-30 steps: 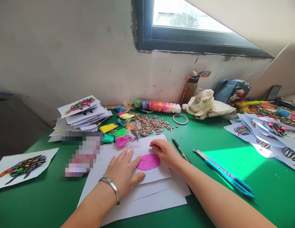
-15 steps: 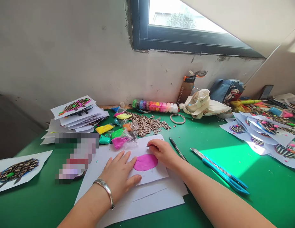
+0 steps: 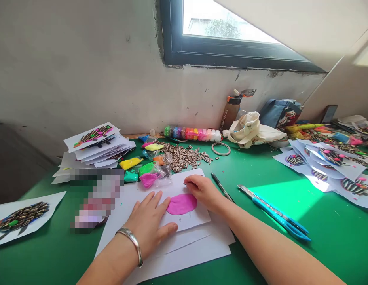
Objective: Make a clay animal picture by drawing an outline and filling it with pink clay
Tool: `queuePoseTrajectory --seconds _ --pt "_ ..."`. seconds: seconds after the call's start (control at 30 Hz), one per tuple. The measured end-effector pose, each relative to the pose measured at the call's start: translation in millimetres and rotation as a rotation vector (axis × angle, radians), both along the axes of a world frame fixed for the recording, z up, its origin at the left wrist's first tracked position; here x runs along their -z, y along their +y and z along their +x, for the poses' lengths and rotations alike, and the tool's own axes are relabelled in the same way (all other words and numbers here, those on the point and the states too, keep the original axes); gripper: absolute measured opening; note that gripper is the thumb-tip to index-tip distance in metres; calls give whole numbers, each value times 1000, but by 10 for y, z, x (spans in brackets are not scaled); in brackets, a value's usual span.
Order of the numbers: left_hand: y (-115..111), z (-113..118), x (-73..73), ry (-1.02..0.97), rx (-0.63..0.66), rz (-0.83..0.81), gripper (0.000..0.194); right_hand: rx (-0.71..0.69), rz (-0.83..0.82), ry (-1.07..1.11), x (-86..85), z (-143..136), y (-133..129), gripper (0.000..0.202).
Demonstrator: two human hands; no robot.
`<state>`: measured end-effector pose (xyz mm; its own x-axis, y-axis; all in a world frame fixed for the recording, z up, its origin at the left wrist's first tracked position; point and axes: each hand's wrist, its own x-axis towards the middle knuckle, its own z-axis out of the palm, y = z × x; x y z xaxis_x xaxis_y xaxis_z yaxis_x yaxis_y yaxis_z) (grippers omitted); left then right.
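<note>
On a small white sheet of paper (image 3: 198,223) lies a flat oval of pink modelling clay (image 3: 181,204), with thin drawn leg lines below it. My left hand (image 3: 150,218), a silver bangle at its wrist, rests flat with fingers spread on the sheet, its index fingertip at the clay's left edge. My right hand (image 3: 202,192) is closed in a pinch at the clay's upper right. A tiny dark tip shows at its fingertips, too small to name. Larger white sheets (image 3: 207,253) lie underneath.
Behind the paper are bagged clays (image 3: 150,179) and a pile of sunflower seeds (image 3: 184,156). A pen (image 3: 221,186) and a blue utility knife (image 3: 274,211) lie to the right. Seed pictures are stacked left (image 3: 96,148) and right (image 3: 329,162). A tape ring (image 3: 221,149) sits farther back.
The view has shifted very slightly. Both hands, the pink clay and the paper keep practically the same places, and the right hand stays pinched.
</note>
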<state>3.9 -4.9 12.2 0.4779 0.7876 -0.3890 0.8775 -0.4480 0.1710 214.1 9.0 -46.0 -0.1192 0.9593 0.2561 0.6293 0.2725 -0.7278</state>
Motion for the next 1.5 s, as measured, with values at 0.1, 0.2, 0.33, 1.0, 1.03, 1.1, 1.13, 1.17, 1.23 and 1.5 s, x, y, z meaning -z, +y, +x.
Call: queuePoseTrajectory --seconds 0.1,0.2,0.33,1.0,1.03,1.1,1.13,1.17,1.23,1.5 --pt "-1 -11 -8 -4 5 -6 73 -1 0 -1 6 4 5 22" --pt "-13 -16 -11 12 17 -6 71 -7 0 6 19 9 8 22" --pt "-15 -25 1 -11 7 2 69 -12 5 14 38 18 7 22" --pt "3 -132 -2 -69 52 13 75 -23 15 32 53 29 2 23" --pt "6 -126 0 -65 50 17 74 -23 15 32 52 28 3 23" --pt "9 -116 -1 -55 50 19 74 -21 14 32 48 26 2 22" --pt "8 -114 -4 -51 52 17 73 -19 13 31 46 24 1 22" --pt "6 -116 -8 -49 56 14 74 -18 11 28 44 22 0 22" --pt "2 -124 -16 -51 58 7 78 -14 8 24 41 21 -2 22" --pt "-18 -138 -53 -33 61 -22 77 -24 3 23 51 31 5 23"
